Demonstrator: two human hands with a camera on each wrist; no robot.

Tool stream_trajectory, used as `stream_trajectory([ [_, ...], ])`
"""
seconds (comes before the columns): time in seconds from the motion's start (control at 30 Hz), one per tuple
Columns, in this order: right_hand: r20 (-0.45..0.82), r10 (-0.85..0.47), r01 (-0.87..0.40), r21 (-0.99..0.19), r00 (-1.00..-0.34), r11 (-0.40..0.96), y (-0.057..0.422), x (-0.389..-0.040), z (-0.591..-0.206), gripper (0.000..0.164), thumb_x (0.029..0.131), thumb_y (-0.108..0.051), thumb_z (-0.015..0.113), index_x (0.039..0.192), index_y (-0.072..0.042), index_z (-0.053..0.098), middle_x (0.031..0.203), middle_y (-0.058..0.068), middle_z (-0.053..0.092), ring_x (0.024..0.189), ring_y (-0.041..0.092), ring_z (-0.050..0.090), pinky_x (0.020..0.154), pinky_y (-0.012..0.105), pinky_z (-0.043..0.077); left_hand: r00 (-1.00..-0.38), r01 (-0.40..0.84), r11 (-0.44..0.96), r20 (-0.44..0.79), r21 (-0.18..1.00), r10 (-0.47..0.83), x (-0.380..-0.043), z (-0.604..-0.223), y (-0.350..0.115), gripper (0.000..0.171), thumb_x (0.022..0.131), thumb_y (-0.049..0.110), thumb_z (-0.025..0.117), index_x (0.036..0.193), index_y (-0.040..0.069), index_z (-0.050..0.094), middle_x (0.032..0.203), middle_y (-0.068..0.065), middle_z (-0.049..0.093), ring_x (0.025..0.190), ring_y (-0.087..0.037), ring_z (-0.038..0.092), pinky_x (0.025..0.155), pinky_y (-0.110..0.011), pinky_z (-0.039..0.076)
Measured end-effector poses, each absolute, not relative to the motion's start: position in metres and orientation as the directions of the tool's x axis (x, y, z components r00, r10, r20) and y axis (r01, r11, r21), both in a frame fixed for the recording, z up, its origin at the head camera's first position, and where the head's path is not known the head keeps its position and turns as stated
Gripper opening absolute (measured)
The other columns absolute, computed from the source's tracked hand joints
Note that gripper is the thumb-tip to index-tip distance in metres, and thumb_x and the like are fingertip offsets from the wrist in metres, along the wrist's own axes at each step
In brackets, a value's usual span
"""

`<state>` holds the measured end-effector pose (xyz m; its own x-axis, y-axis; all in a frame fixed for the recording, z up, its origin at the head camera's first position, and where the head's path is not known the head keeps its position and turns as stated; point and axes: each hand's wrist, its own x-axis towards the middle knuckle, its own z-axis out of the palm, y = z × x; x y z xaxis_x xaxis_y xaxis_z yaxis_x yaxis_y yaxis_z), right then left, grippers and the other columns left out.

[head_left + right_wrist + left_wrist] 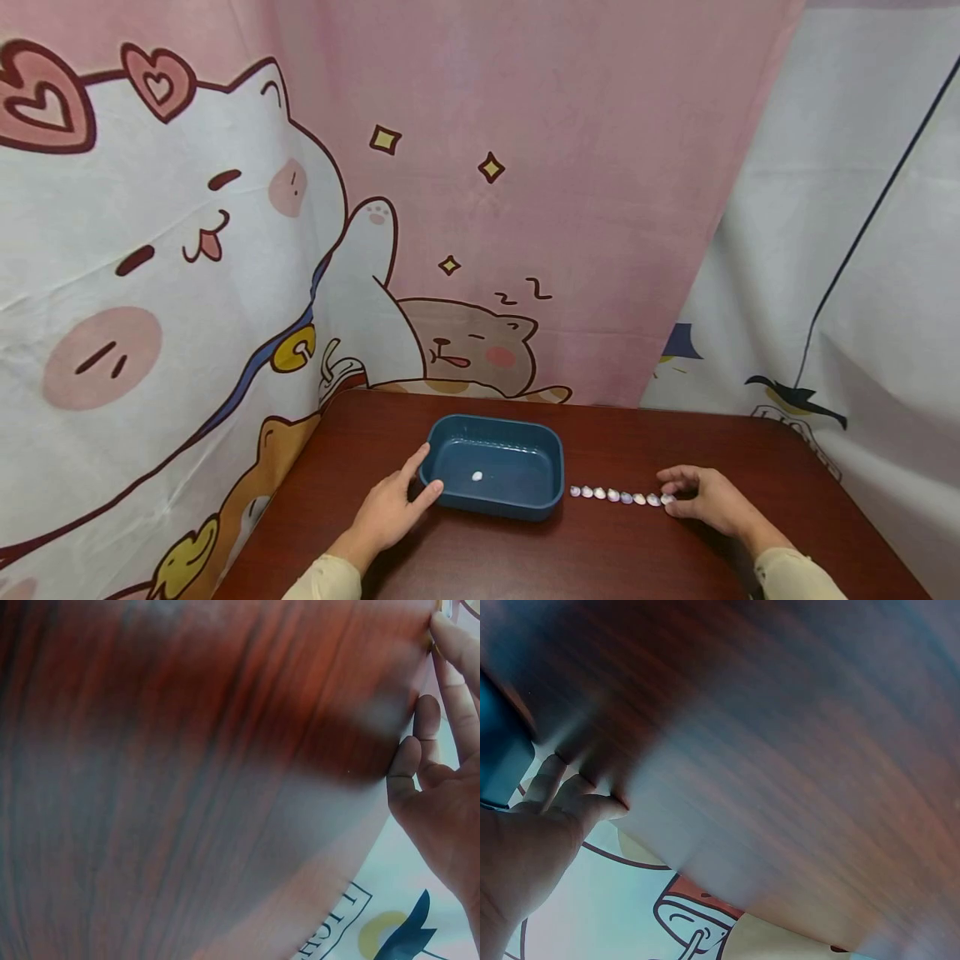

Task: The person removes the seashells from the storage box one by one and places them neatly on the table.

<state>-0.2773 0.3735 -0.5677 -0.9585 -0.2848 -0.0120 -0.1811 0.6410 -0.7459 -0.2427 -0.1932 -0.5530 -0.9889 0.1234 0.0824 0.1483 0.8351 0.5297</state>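
A blue rectangular basin (498, 503) stands on the table with one small white shell (477, 476) on its floor. My left hand (386, 510) rests against the basin's left end, its thumb and index finger spread at the rim. In the left wrist view, the other fingers (574, 791) reach down beside the basin to the tabletop. To the right of the basin runs a line of several small white and purplish seashells (613, 495). At its right end, my right hand (708, 500) pinches the last seashell (667, 499) between thumb and fingers, close to the table.
The dark reddish-brown wooden table (495, 554) has a glossy top. A printed cloth (600, 208) with cartoon cats hangs along the back and left, and a whitish cloth (885, 250) with a bird hangs at the right.
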Motion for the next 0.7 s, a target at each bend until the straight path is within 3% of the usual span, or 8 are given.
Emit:
stream_trajectory([
  [0.7,-0.006,-0.286,-0.19,-0.732,-0.958,0.654,0.3739,-0.2759,-0.5678,0.048,0.084,-0.013,0.091,0.126,0.002,0.073,0.111,0.011,0.081,0.098,0.004,0.071,0.082,0.021,0.055,-0.989,0.15,0.835,0.08,0.53,0.127,-0.2433,-0.5538,-0.1935,0.075,0.103,0.067,0.056,0.167,0.032,0.037,0.148,-0.016,0.066,0.132,-0.04,0.066,0.107,-0.068,0.05],
])
